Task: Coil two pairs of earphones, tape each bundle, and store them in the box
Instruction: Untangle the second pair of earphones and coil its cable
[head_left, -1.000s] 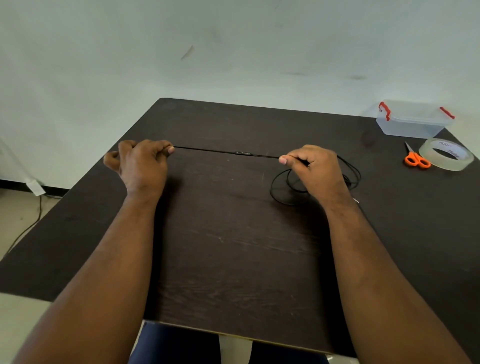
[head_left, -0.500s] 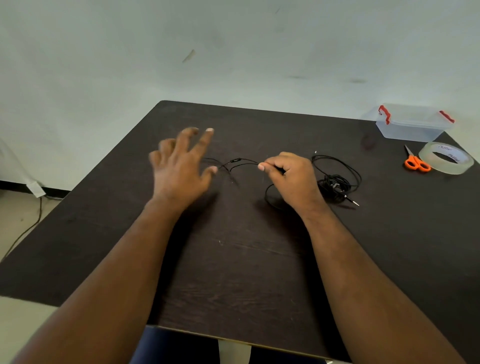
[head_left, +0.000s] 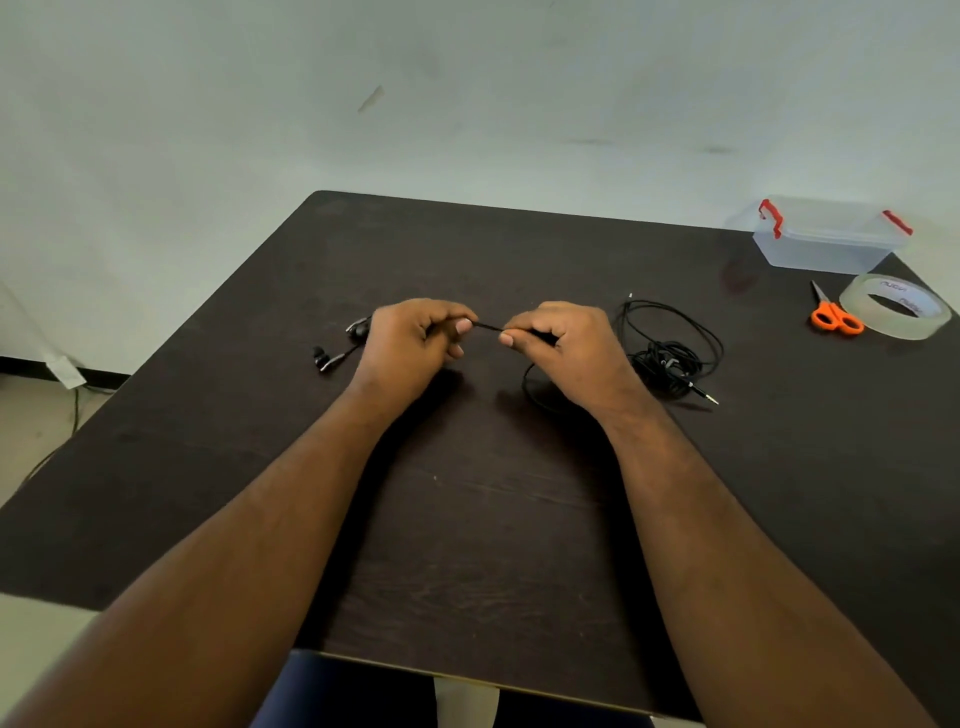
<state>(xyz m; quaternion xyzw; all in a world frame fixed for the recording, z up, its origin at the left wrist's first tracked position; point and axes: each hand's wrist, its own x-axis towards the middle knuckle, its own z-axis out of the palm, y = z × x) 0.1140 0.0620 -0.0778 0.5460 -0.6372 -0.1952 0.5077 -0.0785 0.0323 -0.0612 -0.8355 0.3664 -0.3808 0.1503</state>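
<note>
earphone cable (head_left: 487, 326): short taut run between both hands at table centre, coiling of the first pair looks barely started. left hand (head_left: 410, 340) pinches it thumb-to-forefinger, other fingers curled; right hand (head_left: 558, 345) pinches the other end the same way. two earbuds (head_left: 337, 345) lie on the table at 9 o'clock of the left hand, just beside it. slack loops out under the right wrist. next move, my read: wrap the cable round the left fingers while the right feeds slack, keeping tension even or loops spring.

second earphones (head_left: 670, 353) in a loose tangle at 3 o'clock of the right hand, jack pointing right, untouched.

dark wood-grain table (head_left: 467, 545). far right, about 2 o'clock: orange-handled scissors (head_left: 834, 314) just beside the clear tape roll (head_left: 896, 306); beyond them the clear box (head_left: 826, 241), red latches, lid on. pale wall (head_left: 363, 104) behind, scuffed.
</note>
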